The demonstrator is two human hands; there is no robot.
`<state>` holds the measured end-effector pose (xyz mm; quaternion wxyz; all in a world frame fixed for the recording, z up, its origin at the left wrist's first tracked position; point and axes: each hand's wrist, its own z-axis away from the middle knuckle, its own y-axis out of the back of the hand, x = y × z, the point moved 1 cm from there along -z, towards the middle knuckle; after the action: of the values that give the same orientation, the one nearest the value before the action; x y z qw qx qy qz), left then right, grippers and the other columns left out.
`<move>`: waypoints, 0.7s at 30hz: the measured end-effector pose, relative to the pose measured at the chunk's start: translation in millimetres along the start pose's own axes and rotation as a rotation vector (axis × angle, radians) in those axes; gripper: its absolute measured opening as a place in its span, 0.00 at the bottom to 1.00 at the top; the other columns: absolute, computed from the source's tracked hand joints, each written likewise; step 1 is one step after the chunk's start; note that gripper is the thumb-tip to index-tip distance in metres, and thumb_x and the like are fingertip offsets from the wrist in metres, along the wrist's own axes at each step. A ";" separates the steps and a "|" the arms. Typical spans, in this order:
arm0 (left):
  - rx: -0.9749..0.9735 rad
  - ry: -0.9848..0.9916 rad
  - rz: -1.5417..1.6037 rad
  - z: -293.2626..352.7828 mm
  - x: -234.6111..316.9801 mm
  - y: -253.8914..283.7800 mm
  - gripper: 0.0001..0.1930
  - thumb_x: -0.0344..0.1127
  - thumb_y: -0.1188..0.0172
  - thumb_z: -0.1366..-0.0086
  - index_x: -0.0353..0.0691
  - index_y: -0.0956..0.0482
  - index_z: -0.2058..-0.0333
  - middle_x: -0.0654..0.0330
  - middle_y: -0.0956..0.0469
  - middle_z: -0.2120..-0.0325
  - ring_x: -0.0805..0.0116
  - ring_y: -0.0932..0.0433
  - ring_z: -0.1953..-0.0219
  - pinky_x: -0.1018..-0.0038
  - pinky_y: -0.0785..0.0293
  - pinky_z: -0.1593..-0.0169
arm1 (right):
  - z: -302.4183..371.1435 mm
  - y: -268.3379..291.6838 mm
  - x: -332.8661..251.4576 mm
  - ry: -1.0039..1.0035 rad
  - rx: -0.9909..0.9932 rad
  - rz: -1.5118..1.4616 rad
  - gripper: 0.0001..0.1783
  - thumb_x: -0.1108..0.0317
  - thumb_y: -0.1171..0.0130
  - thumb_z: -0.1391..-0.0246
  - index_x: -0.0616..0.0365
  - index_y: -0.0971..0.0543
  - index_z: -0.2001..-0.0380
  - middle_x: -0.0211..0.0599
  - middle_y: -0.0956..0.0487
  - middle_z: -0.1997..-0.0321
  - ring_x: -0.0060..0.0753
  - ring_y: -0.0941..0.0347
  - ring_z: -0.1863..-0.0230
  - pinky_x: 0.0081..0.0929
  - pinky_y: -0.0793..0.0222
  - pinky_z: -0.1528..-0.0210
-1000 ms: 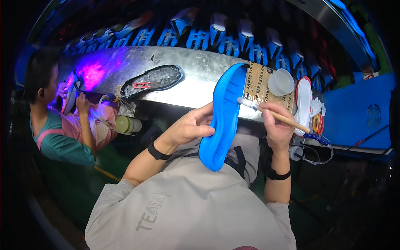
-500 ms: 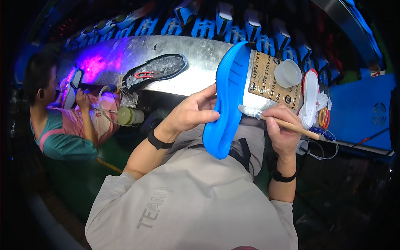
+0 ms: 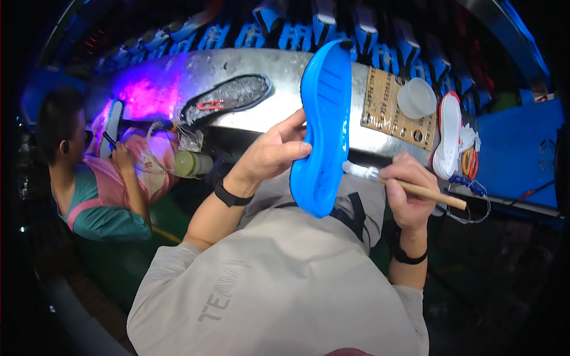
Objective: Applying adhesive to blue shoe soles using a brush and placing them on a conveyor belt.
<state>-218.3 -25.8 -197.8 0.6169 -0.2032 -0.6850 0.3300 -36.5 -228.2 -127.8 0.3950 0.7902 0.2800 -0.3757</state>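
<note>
A bright blue shoe sole point(image 3: 323, 130) stands lengthwise before me, its hollow inner side tilted toward the right. My left hand point(image 3: 279, 148) is closed on its left edge, thumb over the rim and the other fingers partly hidden behind. In my right hand point(image 3: 409, 187) is a brush point(image 3: 430, 194) with a wooden handle, gripped near its ferrule. Its white-coated bristles touch or sit very close to the sole's right edge; I cannot tell which. A wet shine runs along the inside of that edge.
On the metal bench point(image 3: 285, 71) lie a dark shoe sole point(image 3: 228, 98), a cardboard sheet point(image 3: 383, 101) bearing a translucent cup point(image 3: 415, 98), and a white sole with red trim point(image 3: 447, 136). At the left a co-worker point(image 3: 101, 190) holds another sole. Shoes point(image 3: 326, 24) line the back.
My right hand and brush have shifted slightly right and down along the sole's edge. The sole's upper end has moved up and a little left in the picture, as the whole view shifted slightly.
</note>
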 end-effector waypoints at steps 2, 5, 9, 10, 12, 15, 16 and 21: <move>0.144 0.076 -0.042 -1.4 8.9 -2.5 0.40 0.33 0.40 0.33 0.30 0.51 0.28 0.53 0.34 0.35 0.63 0.33 0.35 0.66 0.35 0.33 | 3.0 1.0 1.9 0.016 0.187 -0.117 0.05 0.78 0.41 0.54 0.64 0.18 0.72 0.38 0.23 0.77 0.29 0.31 0.76 0.24 0.37 0.72; 0.045 -0.097 -0.211 -21.2 49.5 -5.1 0.37 0.32 0.45 0.31 0.29 0.49 0.29 0.52 0.37 0.34 0.65 0.36 0.33 0.69 0.40 0.31 | 0.7 0.5 6.3 -0.039 0.464 -0.203 0.06 0.74 0.43 0.49 0.66 0.20 0.70 0.38 0.24 0.72 0.26 0.32 0.73 0.23 0.36 0.70; -0.012 -0.385 -0.497 -62.8 147.0 -14.1 0.40 0.45 0.42 0.34 0.29 0.45 0.31 0.52 0.32 0.38 0.65 0.31 0.38 0.70 0.34 0.36 | -1.0 -5.0 10.0 -0.084 0.456 -0.179 0.11 0.66 0.45 0.41 0.65 0.23 0.64 0.36 0.27 0.66 0.20 0.35 0.71 0.17 0.40 0.68; -0.009 -0.478 -0.413 -77.3 174.6 -18.3 0.38 0.47 0.43 0.34 0.31 0.43 0.32 0.52 0.28 0.42 0.64 0.25 0.43 0.69 0.27 0.41 | -0.1 -7.2 10.8 -0.106 0.445 -0.182 0.10 0.67 0.44 0.41 0.65 0.23 0.63 0.35 0.27 0.66 0.20 0.34 0.70 0.18 0.39 0.67; -0.110 -0.598 -0.347 -120.4 243.7 -25.9 0.28 0.44 0.51 0.29 0.31 0.37 0.37 0.48 0.24 0.47 0.59 0.20 0.48 0.64 0.23 0.44 | 1.7 -8.9 11.6 -0.162 0.474 -0.192 0.09 0.70 0.44 0.44 0.66 0.22 0.64 0.36 0.26 0.68 0.23 0.33 0.71 0.20 0.37 0.66; 0.146 -0.559 -0.394 -189.4 328.1 -22.8 0.18 0.39 0.51 0.26 0.31 0.28 0.46 0.49 0.19 0.56 0.56 0.18 0.56 0.60 0.21 0.47 | 5.2 -10.8 11.2 -0.199 0.465 -0.189 0.09 0.71 0.43 0.44 0.66 0.22 0.64 0.35 0.26 0.69 0.23 0.32 0.71 0.20 0.36 0.66; 0.386 -0.558 -0.628 -202.6 343.0 -14.4 0.24 0.36 0.44 0.30 0.30 0.34 0.40 0.45 0.20 0.55 0.53 0.18 0.56 0.57 0.21 0.47 | 6.8 -9.5 11.8 -0.157 0.470 -0.199 0.09 0.71 0.43 0.44 0.66 0.22 0.64 0.35 0.26 0.69 0.23 0.32 0.71 0.20 0.36 0.66; 0.756 -0.725 -1.676 -239.7 380.2 18.5 0.31 0.42 0.43 0.39 0.33 0.29 0.38 0.48 0.19 0.49 0.57 0.19 0.52 0.61 0.23 0.45 | 19.3 -0.8 30.0 -0.207 0.545 -0.202 0.05 0.76 0.42 0.44 0.66 0.20 0.65 0.34 0.24 0.71 0.23 0.28 0.70 0.20 0.32 0.66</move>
<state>-45.3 296.1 64.6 0.4281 0.6714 -0.6044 0.0256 -27.5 -239.5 -160.4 0.1555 0.7926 0.2044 -0.5531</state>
